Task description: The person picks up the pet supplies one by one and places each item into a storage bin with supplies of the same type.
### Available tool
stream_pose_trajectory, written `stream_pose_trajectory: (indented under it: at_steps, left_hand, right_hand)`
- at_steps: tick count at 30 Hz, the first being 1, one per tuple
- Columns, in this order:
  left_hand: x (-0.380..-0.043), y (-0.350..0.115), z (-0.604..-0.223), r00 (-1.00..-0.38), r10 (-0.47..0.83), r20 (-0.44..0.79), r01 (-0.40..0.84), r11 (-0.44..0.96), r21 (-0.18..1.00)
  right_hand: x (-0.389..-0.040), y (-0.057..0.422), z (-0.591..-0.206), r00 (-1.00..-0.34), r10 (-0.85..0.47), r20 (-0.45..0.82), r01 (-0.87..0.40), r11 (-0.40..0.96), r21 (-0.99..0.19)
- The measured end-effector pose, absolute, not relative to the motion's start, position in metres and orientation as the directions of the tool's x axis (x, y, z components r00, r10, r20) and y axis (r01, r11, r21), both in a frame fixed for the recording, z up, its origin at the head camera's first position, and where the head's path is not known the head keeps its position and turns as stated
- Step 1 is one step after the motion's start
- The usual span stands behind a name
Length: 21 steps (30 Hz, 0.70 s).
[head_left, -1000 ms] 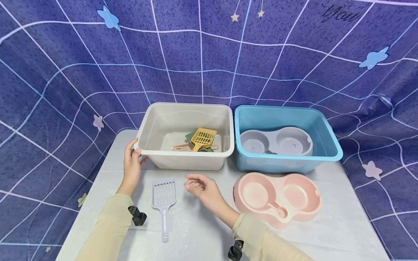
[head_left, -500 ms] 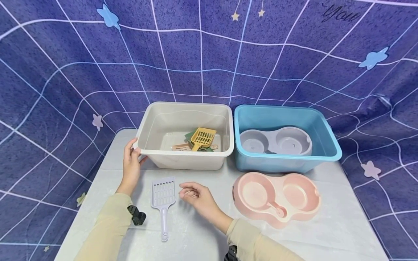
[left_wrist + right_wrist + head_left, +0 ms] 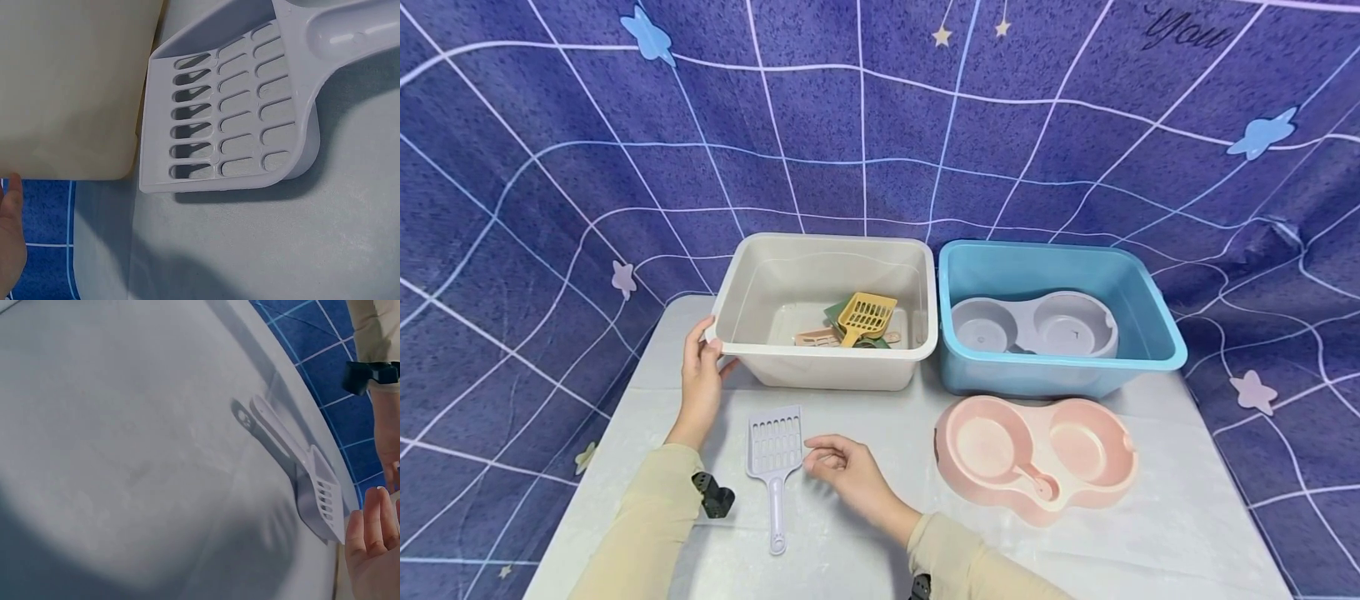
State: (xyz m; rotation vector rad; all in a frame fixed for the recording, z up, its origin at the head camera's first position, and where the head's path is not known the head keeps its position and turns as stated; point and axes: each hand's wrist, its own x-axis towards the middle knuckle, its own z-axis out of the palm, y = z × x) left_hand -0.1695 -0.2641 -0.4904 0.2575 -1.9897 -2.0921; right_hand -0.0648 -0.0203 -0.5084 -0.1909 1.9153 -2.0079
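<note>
My left hand [image 3: 702, 379] grips the near left corner of a beige litter box [image 3: 827, 371], its fingers at the rim. A yellow litter scoop [image 3: 868, 315] lies in that box over a tan scoop [image 3: 817, 337] and something green. On the table in front lies a lavender litter scoop [image 3: 776, 467], slotted end toward the box and handle toward me. My right hand [image 3: 850, 475] hovers just right of its slotted head, fingers loosely bent and holding nothing. The left wrist view shows the lavender scoop's slots [image 3: 228, 112] close up.
A blue litter box [image 3: 1045, 379] stands right of the beige one, with a grey double pet bowl [image 3: 1026, 321] inside. In front of it sits a pink double pet bowl [image 3: 1037, 454]. A blue-purple curtain [image 3: 880, 117] hangs behind the table.
My right hand has moved left and slightly toward me, closer to the lavender scoop. My left hand stays at the beige box's corner.
</note>
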Motion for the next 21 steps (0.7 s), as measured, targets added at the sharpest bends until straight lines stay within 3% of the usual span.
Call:
stream_pose_trajectory:
  at_steps: [21]
  left_hand:
    - [-0.170, -0.264, -0.488, -0.958, -0.285, 0.005, 0.022, -0.057, 0.998]
  right_hand:
    - [-0.049, -0.031, -0.538, -0.916, -0.339, -0.216, 0.232, -0.007, -0.973]
